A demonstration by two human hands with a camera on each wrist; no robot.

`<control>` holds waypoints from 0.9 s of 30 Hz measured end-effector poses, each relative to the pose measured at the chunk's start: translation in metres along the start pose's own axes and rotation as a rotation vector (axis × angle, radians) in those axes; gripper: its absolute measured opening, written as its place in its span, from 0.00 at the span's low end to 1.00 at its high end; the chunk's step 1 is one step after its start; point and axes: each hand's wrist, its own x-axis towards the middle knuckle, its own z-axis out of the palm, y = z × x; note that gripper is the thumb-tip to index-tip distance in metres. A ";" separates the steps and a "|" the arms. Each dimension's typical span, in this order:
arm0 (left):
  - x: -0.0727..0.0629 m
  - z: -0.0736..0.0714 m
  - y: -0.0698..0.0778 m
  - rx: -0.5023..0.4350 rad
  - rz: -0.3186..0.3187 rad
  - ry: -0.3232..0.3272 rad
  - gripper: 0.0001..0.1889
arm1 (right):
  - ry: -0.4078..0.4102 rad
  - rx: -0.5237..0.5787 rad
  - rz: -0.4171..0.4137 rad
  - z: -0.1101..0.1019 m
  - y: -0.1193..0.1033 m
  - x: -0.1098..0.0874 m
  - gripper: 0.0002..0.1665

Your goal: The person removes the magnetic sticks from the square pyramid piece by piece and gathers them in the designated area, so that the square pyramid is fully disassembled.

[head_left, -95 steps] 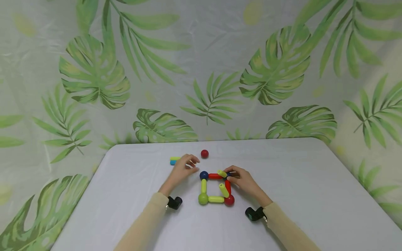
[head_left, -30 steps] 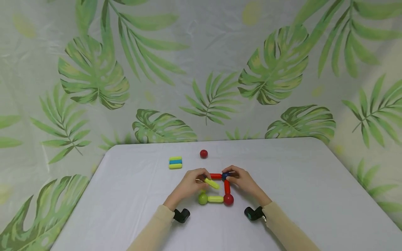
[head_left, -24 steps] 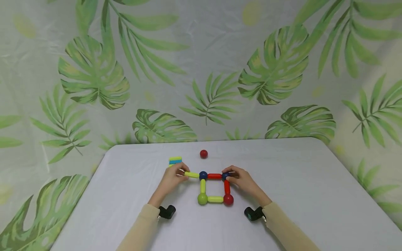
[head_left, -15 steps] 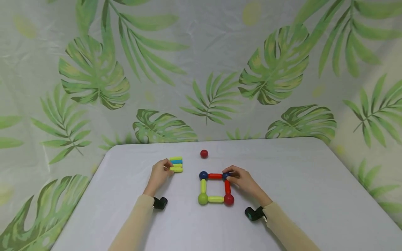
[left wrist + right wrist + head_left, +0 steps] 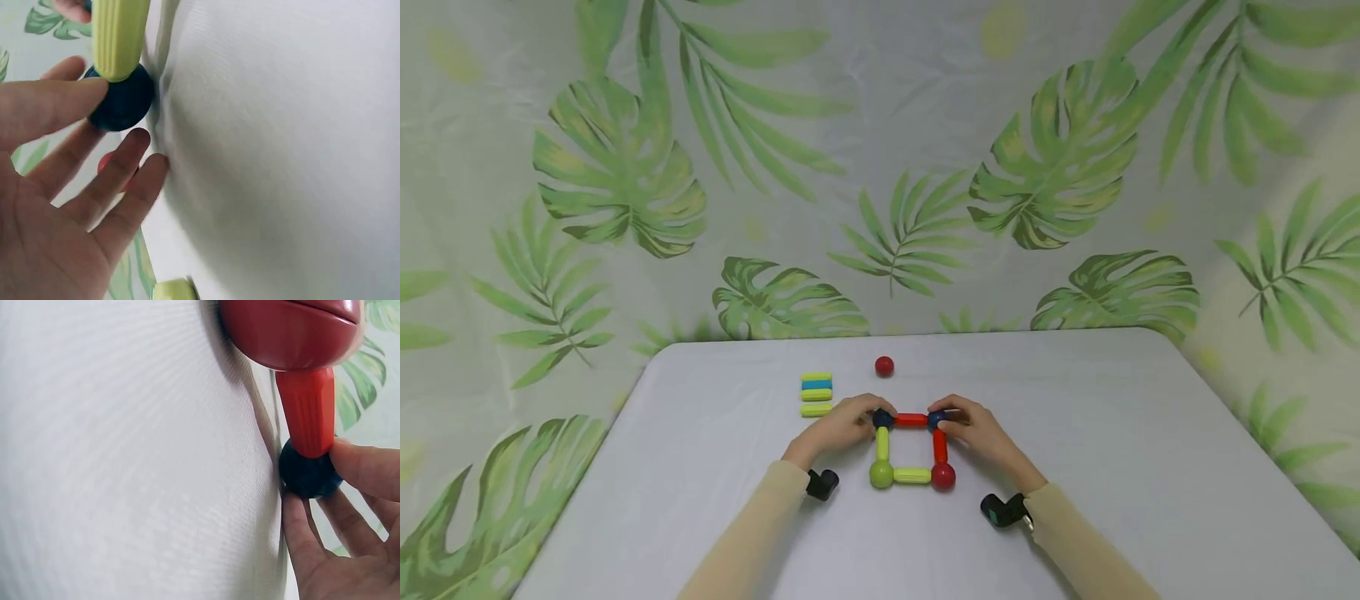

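A square of magnetic rods and balls lies on the white table. Its far side is a red rod [image 5: 912, 419] between two dark blue balls. My left hand [image 5: 846, 422] pinches the far-left blue ball [image 5: 125, 100], the thumb against its side below a yellow-green rod [image 5: 119, 37]. At the far-right corner my right hand [image 5: 981, 429] holds the other blue ball [image 5: 309, 470] between thumb and fingers, beneath a red rod [image 5: 307, 409]. The near corners are a green ball [image 5: 882, 474] and a red ball [image 5: 943, 476], joined by a yellow-green rod [image 5: 912, 475].
Left of the square lie loose rods: a blue rod [image 5: 817, 385] between two yellow-green ones, and another yellow-green rod [image 5: 816, 410] slightly nearer. A single red ball [image 5: 884, 366] sits near the table's back edge. Leaf-patterned cloth hangs behind the table.
Two yellow-green rods that stood on the square's right corner balls are off it, lying with the loose rods. My left hand put the last one down, then came back to the far-left blue ball.
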 end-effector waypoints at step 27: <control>0.043 -0.018 -0.020 -0.191 -0.196 0.590 0.15 | 0.002 0.008 0.018 0.000 -0.001 -0.001 0.14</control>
